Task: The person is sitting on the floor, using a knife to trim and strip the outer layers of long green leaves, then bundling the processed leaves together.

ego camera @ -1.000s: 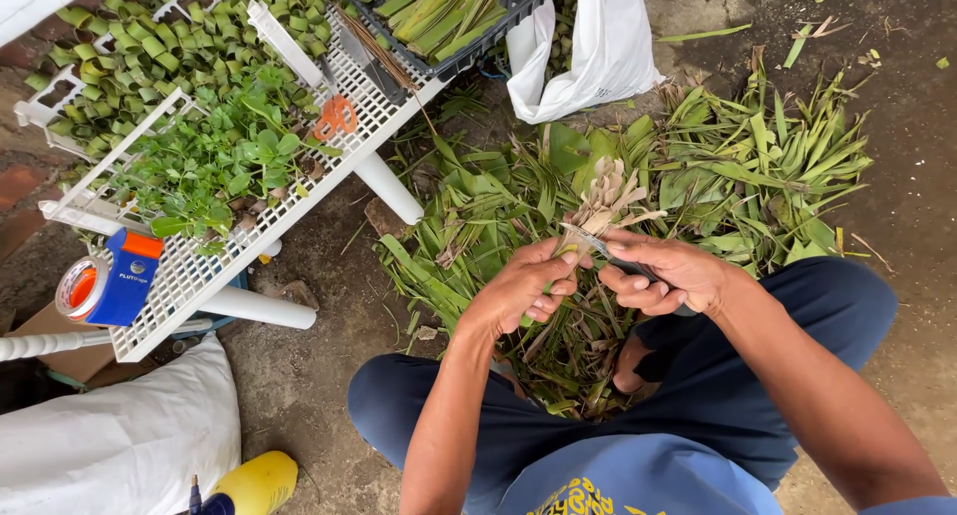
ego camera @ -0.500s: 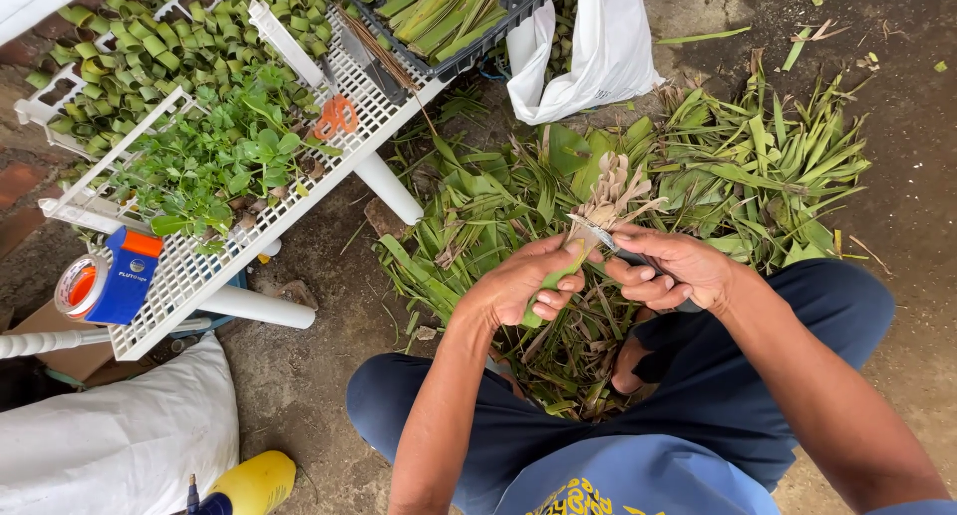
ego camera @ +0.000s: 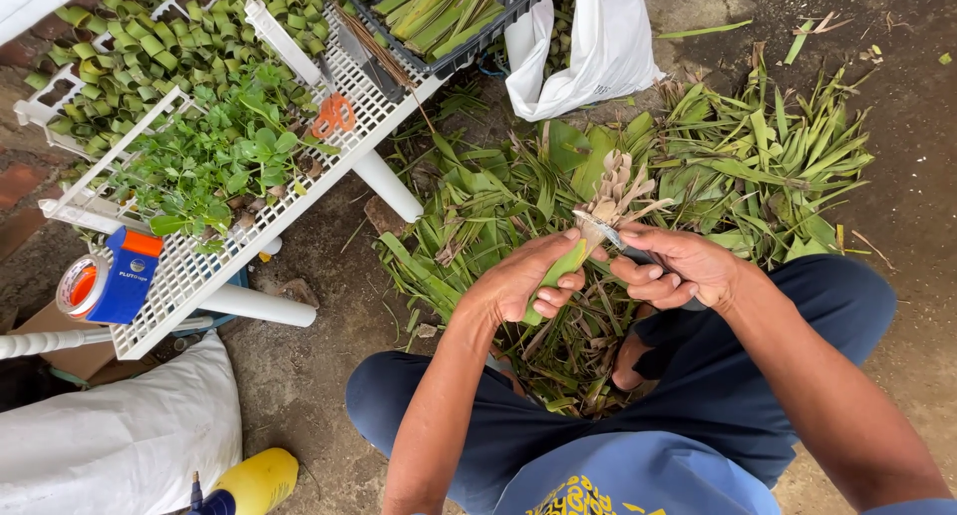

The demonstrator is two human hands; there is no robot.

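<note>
Left hand is gripping a green stalk over the leaf pile while right hand is closed round a knife, trimming the dry tip; looks like careful slicing next.

One head camera looks steeply down from close above the person's lap, hands at centre, a white rack at ten o'clock, leaves at one o'clock.

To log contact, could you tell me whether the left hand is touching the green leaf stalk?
Touching: the head view shows the left hand wrapped around the green leaf stalk.
</note>
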